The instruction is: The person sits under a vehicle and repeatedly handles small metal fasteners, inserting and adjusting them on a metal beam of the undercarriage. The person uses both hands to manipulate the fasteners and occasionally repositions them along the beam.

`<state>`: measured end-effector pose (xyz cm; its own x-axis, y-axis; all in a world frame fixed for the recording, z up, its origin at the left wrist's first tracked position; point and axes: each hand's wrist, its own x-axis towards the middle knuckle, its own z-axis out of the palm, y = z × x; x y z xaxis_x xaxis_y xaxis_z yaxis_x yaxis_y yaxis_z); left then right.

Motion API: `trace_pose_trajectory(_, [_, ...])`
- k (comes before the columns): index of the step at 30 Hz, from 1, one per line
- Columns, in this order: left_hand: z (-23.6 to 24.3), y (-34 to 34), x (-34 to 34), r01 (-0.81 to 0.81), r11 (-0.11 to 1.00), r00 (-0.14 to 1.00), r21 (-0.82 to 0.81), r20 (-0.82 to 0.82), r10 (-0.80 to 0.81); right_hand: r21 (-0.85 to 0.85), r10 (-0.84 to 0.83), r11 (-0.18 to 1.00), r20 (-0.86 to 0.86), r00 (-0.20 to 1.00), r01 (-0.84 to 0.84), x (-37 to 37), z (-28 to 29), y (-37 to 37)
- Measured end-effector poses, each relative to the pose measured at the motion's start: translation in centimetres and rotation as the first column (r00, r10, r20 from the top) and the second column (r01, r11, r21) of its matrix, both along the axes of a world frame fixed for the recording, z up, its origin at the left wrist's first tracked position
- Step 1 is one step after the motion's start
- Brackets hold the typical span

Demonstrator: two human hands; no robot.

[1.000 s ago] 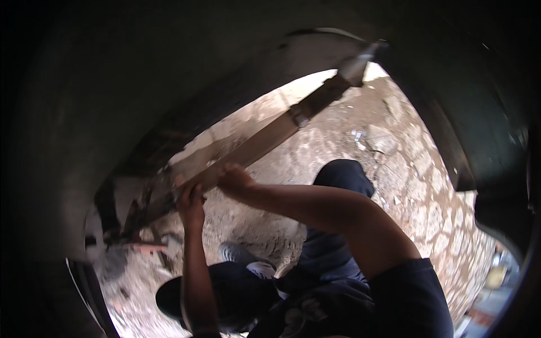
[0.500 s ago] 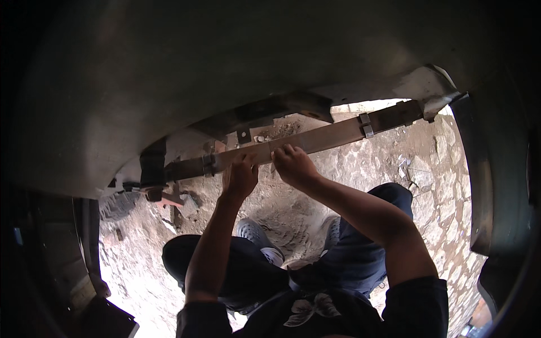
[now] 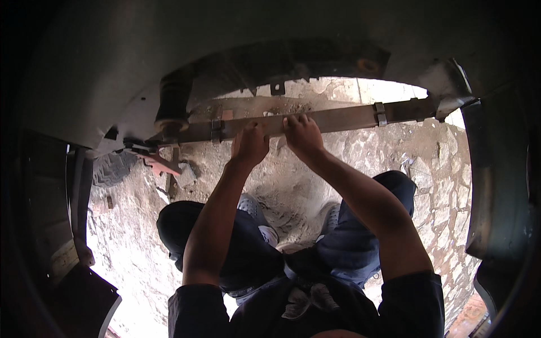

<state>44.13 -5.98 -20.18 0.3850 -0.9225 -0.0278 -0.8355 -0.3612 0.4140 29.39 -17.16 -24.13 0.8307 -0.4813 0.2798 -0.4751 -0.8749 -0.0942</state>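
Note:
A long brown leaf spring (image 3: 345, 118) crosses the view from left to right, its right end meeting a pale metal bracket (image 3: 445, 93). My left hand (image 3: 251, 143) is closed on its near edge, left of the middle. Just to the right, my right hand (image 3: 303, 134) grips the same spring with its fingers curled over the top. A small gap separates the hands. One metal clip (image 3: 216, 130) wraps the spring left of my hands, and another clip (image 3: 380, 114) wraps it to the right. Thumbs and undersides of the fingers are mostly hidden.
Dark curved vehicle bodywork (image 3: 270, 28) arches overhead and down both sides. A black cylindrical part (image 3: 174, 101) hangs at the spring's left. Beyond it are a treaded tyre (image 3: 112, 169), a reddish metal piece (image 3: 160, 163) and a stone block (image 3: 186, 175). Stone paving (image 3: 445, 191) lies below.
The view has shifted, so the spring and both hands appear higher, and the spring looks more level. Both hands keep their hold and have moved slightly right in the picture.

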Motion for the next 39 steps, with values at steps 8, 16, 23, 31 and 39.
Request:
trace_pose_trajectory(8, [0.4, 1.0, -0.6, -0.008, 0.999, 1.000, -0.053, -0.024, 0.007, 0.039, 0.080, 0.996, -0.116, 0.990, -0.076, -1.7, 0.0, 2.3])
trace_pose_trajectory(16, [-0.3, 0.8, -1.3, -0.006, 1.000, 1.000, 0.020, 0.002, 0.006, 0.194, 0.029, 0.980, 0.077, 0.997, -0.044, -0.5, 0.0, -0.2])
trace_pose_trajectory(23, [-1.6, 0.3, 0.1, -0.051, 0.993, 0.998, -0.104, -0.039, 0.048, 0.086, 0.021, 0.996, 0.001, 1.000, -0.021, 0.2, -0.7, 0.4])
trace_pose_trajectory(31, [-1.9, 0.7, -0.2, -0.036, 0.993, 0.999, -0.110, -0.043, 0.031, 0.133, 0.025, 0.991, -0.067, 0.997, -0.016, -0.4, -0.7, 2.2])
trace_pose_trajectory(39, [-0.8, 1.3, -0.2, -0.028, 0.992, 0.997, -0.123, -0.068, 0.019, 0.202, 0.008, 0.979, -0.011, 1.000, -0.005, -0.1, 0.0, 0.6])
